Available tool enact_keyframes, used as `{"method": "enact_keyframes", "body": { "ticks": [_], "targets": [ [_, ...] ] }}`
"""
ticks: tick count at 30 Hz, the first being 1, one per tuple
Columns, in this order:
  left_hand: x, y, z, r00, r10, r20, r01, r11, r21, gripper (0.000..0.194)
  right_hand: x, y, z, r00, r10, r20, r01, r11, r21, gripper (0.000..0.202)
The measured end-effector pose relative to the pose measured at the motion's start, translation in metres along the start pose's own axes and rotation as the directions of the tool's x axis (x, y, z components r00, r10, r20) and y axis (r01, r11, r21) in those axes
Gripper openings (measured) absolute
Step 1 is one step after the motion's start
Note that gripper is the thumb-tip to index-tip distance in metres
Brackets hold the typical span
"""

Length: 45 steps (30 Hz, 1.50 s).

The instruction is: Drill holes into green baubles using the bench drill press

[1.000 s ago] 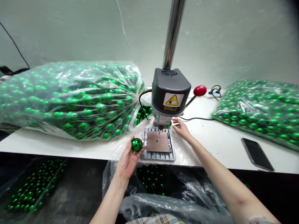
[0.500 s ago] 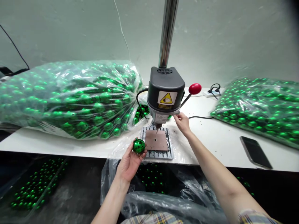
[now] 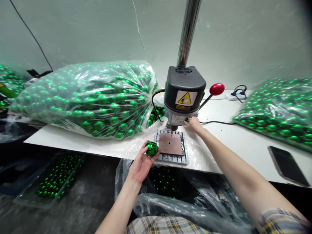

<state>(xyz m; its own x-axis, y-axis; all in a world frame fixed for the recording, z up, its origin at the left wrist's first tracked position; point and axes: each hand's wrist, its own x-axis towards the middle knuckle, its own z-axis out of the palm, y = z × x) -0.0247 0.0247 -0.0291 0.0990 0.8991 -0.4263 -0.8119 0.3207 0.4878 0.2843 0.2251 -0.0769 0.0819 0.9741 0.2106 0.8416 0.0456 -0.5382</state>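
Between the fingertips of my left hand [image 3: 143, 164] is a shiny green bauble [image 3: 151, 148], held just left of the drill press base [image 3: 172, 159]. On that grey slotted base lies a brown square plate [image 3: 174, 148] with a small hole, and dark shavings are scattered about. The drill press head [image 3: 184, 86] stands over it, its bit above the plate. My right hand [image 3: 194, 124] reaches behind the head's right side, its fingers mostly hidden. A bit of green bauble [image 3: 187, 120] shows by those fingers; whether they grip it I cannot tell.
A big clear bag of green baubles [image 3: 97, 104] lies left on the white table, another bag [image 3: 280, 113] right. The red-knobbed lever [image 3: 216, 89] sticks out rightward. A phone [image 3: 289, 165] lies near the front edge. A bin of baubles [image 3: 58, 178] stands on the floor.
My right hand has gone farther in behind the drill head, hiding its fingers. My left hand still holds the bauble beside the base. The whole view has shifted, with more showing at left.
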Motion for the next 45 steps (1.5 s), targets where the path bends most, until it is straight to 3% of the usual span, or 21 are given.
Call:
{"method": "enact_keyframes", "body": {
  "ticks": [3,6,9,10,11,12,13,14,17,20,23,27,30,32,34,35,37,39,41,43,45],
  "targets": [
    [0.003,0.009,-0.01,0.992,0.098,-0.075,-0.097,0.995,0.026,0.024,-0.026,-0.003,-0.023,0.997,0.009,-0.079,-0.004,0.998,0.061,0.033],
    [0.006,0.022,-0.023,0.976,0.16,-0.15,-0.155,0.987,0.044,0.021,-0.086,-0.025,-0.043,0.983,-0.042,-0.179,0.074,0.982,0.175,0.038],
    [0.008,0.034,-0.033,0.974,0.155,-0.163,-0.143,0.986,0.083,0.024,-0.155,-0.075,-0.046,0.956,-0.239,-0.169,0.279,0.918,0.282,0.037],
    [0.008,0.036,-0.035,0.973,0.163,-0.163,-0.148,0.984,0.102,0.026,-0.171,-0.096,-0.042,0.924,-0.346,-0.16,0.38,0.874,0.305,0.038],
    [0.008,0.037,-0.037,0.968,0.189,-0.165,-0.17,0.978,0.123,0.028,-0.182,-0.117,-0.036,0.836,-0.524,-0.166,0.549,0.788,0.279,0.038],
    [0.008,0.037,-0.038,0.957,0.236,-0.168,-0.212,0.966,0.149,0.03,-0.186,-0.139,-0.026,0.734,-0.664,-0.145,0.679,0.706,0.202,0.035],
    [0.007,0.036,-0.038,0.939,0.3,-0.168,-0.27,0.946,0.179,0.033,-0.183,-0.159,-0.015,0.657,-0.753,-0.04,0.752,0.651,0.101,0.033],
    [0.006,0.036,-0.038,0.915,0.368,-0.165,-0.333,0.92,0.209,0.036,-0.176,-0.177,-0.001,0.634,-0.773,0.017,0.771,0.633,0.068,0.031],
    [0.001,0.036,-0.039,0.861,0.486,-0.149,-0.44,0.86,0.26,0.046,-0.138,-0.212,0.044,0.624,-0.771,0.128,0.777,0.63,0.001,0.023],
    [-0.005,0.042,-0.041,0.878,0.453,-0.152,-0.415,0.881,0.226,0.044,-0.112,-0.222,0.077,0.629,-0.757,0.176,0.773,0.633,-0.044,0.023],
    [-0.011,0.05,-0.043,0.917,0.37,-0.149,-0.345,0.923,0.172,0.041,-0.115,-0.22,0.083,0.63,-0.768,0.114,0.776,0.628,-0.053,0.032],
    [-0.015,0.053,-0.037,0.969,0.223,-0.109,-0.22,0.975,0.041,0.038,-0.145,-0.203,0.047,0.603,-0.794,-0.079,0.796,0.605,-0.004,0.024],
    [-0.015,0.044,-0.026,0.984,0.171,-0.05,-0.171,0.985,-0.001,0.032,-0.166,-0.178,-0.004,0.597,-0.753,-0.275,0.792,0.608,0.055,0.016],
    [-0.014,0.035,-0.019,0.987,0.162,-0.019,-0.161,0.986,0.033,0.032,-0.173,-0.159,-0.046,0.604,-0.683,-0.412,0.77,0.634,0.078,0.028],
    [-0.012,0.028,-0.014,0.99,0.143,0.017,-0.144,0.985,0.091,0.037,-0.17,-0.146,-0.091,0.605,-0.522,-0.602,0.701,0.707,0.092,0.032],
    [-0.01,0.024,-0.012,0.992,0.119,0.034,-0.123,0.986,0.117,0.041,-0.164,-0.142,-0.113,0.623,-0.314,-0.717,0.627,0.749,0.216,0.025],
    [-0.007,0.019,-0.008,0.997,0.06,0.052,-0.067,0.986,0.151,0.049,-0.144,-0.141,-0.153,0.511,0.048,-0.858,0.628,0.661,0.411,0.006],
    [-0.004,0.016,-0.003,0.999,0.017,0.045,-0.024,0.987,0.156,0.053,-0.117,-0.143,-0.18,0.586,0.165,-0.793,0.597,0.574,0.56,0.012],
    [-0.003,0.013,0.002,1.0,-0.003,0.024,-0.001,0.989,0.146,0.053,-0.089,-0.145,-0.191,0.694,0.131,-0.708,0.538,0.561,0.63,0.017],
    [-0.006,0.011,0.006,1.0,-0.003,0.006,0.002,0.99,0.141,0.051,-0.064,-0.144,-0.188,0.781,0.048,-0.622,0.467,0.616,0.634,0.02],
    [-0.01,0.011,0.006,1.0,-0.002,0.004,0.001,0.988,0.155,0.049,-0.046,-0.14,-0.178,0.821,-0.099,-0.562,0.441,0.735,0.515,0.025]
  ]
}}
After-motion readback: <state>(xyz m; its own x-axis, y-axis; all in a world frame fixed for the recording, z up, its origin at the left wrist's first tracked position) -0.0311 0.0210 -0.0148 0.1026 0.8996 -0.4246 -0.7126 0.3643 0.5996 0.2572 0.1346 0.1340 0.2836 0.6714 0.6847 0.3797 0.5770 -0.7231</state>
